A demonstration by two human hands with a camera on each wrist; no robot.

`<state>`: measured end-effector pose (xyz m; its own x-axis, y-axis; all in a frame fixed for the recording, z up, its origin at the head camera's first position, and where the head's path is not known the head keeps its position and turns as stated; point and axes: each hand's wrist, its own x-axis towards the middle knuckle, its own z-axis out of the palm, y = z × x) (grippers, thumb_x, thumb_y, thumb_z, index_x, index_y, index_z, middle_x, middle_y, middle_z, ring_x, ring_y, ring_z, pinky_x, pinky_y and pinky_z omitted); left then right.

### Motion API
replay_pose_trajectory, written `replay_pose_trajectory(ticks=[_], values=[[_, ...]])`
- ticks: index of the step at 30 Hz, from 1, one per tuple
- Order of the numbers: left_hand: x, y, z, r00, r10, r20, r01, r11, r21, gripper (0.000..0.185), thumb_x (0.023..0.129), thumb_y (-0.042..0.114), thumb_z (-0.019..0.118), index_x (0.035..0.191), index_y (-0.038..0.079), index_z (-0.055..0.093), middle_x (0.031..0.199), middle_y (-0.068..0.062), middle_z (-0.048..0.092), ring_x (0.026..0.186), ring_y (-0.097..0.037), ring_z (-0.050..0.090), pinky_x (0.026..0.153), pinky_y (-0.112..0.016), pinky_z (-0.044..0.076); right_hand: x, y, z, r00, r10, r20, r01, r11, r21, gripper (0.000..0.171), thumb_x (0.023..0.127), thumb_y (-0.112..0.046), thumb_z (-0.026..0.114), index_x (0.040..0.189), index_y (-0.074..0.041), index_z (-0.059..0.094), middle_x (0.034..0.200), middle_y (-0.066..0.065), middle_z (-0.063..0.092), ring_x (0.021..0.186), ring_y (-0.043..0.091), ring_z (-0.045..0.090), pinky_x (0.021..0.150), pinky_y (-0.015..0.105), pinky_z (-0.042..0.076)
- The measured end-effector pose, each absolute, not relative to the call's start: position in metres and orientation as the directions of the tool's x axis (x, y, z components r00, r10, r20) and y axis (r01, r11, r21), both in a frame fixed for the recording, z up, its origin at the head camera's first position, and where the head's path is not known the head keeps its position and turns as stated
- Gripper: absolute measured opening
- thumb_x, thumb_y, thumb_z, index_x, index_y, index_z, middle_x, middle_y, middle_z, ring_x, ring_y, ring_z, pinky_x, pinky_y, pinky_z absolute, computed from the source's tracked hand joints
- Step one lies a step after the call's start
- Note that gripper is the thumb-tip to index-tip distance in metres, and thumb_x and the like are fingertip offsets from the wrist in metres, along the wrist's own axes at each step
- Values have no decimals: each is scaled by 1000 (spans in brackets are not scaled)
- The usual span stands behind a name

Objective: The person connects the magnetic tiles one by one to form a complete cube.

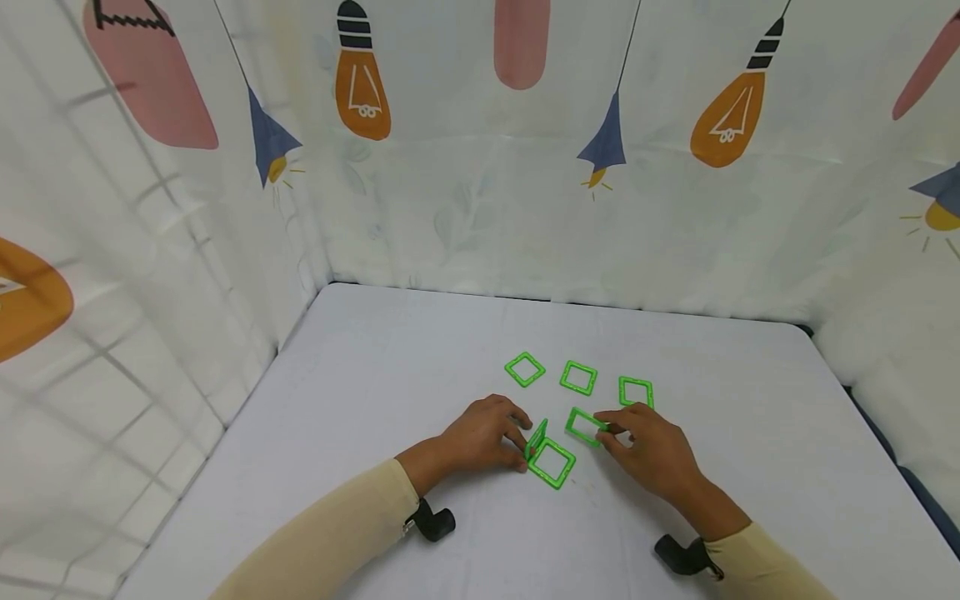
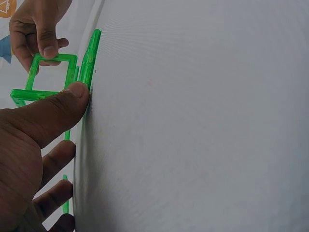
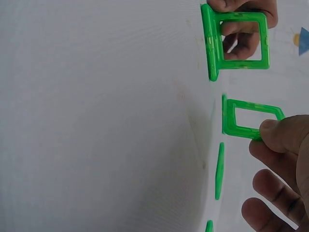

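My left hand (image 1: 486, 435) grips a pair of green magnetic tiles at their joint. One open-centred square tile (image 1: 543, 476) lies flat on the table, and an upright tile (image 1: 537, 437) stands along its left edge. In the left wrist view the thumb (image 2: 67, 107) presses where the two meet. My right hand (image 1: 654, 446) pinches another green square tile (image 1: 571, 419) by one side between thumb and fingers, tilted and a short way right of the pair. The right wrist view shows this held tile (image 3: 231, 118) apart from the joined pair.
Three more green square tiles lie in a row behind the hands: a left one (image 1: 515, 360), a middle one (image 1: 565, 373) and a right one (image 1: 621, 390) close to the right fingers. A white-covered table (image 1: 390, 358) meets a printed curtain (image 1: 465, 217) at its back and left.
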<state>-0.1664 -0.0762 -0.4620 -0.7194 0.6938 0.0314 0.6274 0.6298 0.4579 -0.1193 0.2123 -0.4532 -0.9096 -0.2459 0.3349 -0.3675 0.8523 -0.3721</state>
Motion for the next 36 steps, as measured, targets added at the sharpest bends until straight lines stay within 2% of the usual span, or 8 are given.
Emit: replay_pose_trajectory(ticks=[36], values=[[-166, -77, -461, -711, 702, 50, 643, 618, 452, 21, 82, 35, 88, 98, 22, 85, 124, 9, 65, 125, -17, 52, 107, -37, 42, -121, 191, -459, -920, -277, 278, -368, 855, -366, 32, 80, -19, 90, 111, -22, 80, 95, -6, 67, 84, 10, 64, 66, 28, 53]])
